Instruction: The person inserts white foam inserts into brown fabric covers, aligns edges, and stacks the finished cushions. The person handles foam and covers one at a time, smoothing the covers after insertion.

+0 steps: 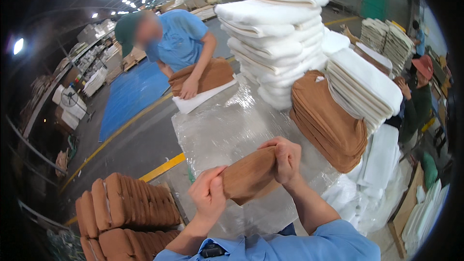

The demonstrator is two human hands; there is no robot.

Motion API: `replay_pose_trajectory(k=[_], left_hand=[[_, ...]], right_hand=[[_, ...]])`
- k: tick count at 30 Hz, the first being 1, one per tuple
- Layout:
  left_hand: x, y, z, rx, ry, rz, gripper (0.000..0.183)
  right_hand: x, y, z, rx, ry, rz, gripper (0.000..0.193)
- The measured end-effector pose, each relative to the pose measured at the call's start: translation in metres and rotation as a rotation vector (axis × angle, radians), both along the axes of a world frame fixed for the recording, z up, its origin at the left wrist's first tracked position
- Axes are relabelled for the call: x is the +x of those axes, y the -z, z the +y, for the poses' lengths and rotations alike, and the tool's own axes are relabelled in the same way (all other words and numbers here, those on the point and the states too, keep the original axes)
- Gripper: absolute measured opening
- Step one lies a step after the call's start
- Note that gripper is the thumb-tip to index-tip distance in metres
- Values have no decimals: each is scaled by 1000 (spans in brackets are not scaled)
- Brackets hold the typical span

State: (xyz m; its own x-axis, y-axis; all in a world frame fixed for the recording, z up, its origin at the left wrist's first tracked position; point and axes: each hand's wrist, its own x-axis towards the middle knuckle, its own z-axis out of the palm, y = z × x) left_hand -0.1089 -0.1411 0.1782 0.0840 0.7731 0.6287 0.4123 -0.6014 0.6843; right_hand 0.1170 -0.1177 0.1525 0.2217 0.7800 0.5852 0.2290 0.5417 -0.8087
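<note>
A brown cloth cover [249,173] is stretched between my two hands above the plastic-wrapped table [212,133]. My left hand [209,192] grips its left end with curled fingers. At its right end, my right hand [287,160] is closed on the cloth, knuckles up. Part of the cover hangs down below my hands. To the right lies a pile of flat brown cloth covers [328,125]. Behind it rises a tall stack of folded white pads [278,38]. Across the table a co-worker's hand [189,87] presses a brown cover [212,73] over a white pad [205,97].
Filled brown cushions [128,200] stand in rows at the lower left. More white pads [365,84] are stacked at the right, beyond the brown pile. Another person in a red hat [423,67] is at the far right. A blue sheet [130,96] covers floor at the left.
</note>
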Motion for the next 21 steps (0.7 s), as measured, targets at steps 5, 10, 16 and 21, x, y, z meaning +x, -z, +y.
replay_pose_trajectory(k=[5, 10, 16, 21], left_hand=[[-32, 35, -10, 81, -64, -36, 51], [-70, 61, -42, -9, -128, -226, 62], [-111, 91, -81, -119, -198, -515, 67], [-133, 112, -95, -52, -93, -562, 69]], right_hand=[[-12, 66, 8, 83, 101, -58, 66], [-20, 140, 3, -15, 175, -69, 55], [-8, 213, -11, -141, 187, -55, 46], [11, 229, -35, -413, 123, 17, 55]])
